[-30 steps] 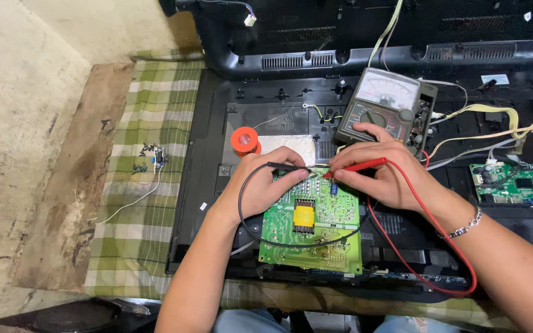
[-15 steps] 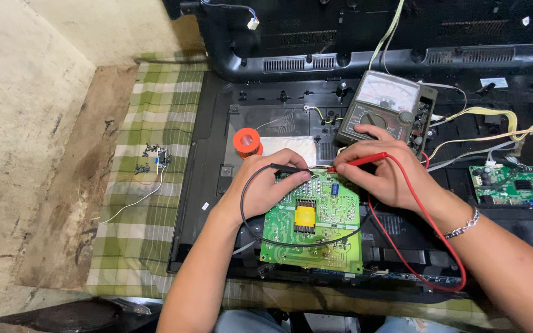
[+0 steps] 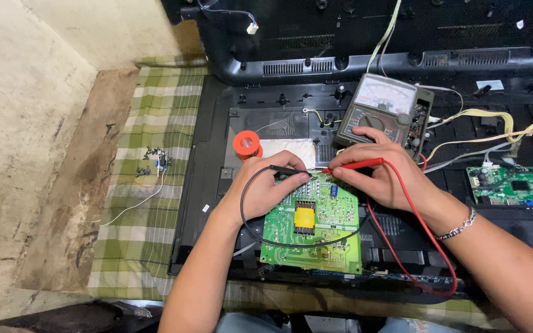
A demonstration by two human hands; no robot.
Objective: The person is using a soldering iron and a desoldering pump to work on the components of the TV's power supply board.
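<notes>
Head view: looking straight down at two hands probing a green circuit board that lies on the opened back of a black flat-panel set.
Left hand: closed in a pen-like pinch on the black test probe, tip lowered to the board's upper edge; the heel of the hand rests on the board's left side, which seems to brace the tip.
Right hand: pinched round the red test probe, tip pointing left to meet the same upper edge; the two tips sit near each other but apart.
Leads: black lead loops under the left wrist and across the board; red lead swings wide round the right wrist, so both hang slack and do not tug at the probes.
Analog multimeter: propped just behind the right hand, its dial face tilted toward the camera, likely so it can be read.
Orange solder spool: just beyond the left hand, touching neither hand.
Second green board: right of the right forearm, well apart.
Edges: the board's near edge comes close to the panel's front rim; checked cloth with loose screws lies to the left.
Open room: cloth on the left, cramped on the right by ribbon cables.
</notes>
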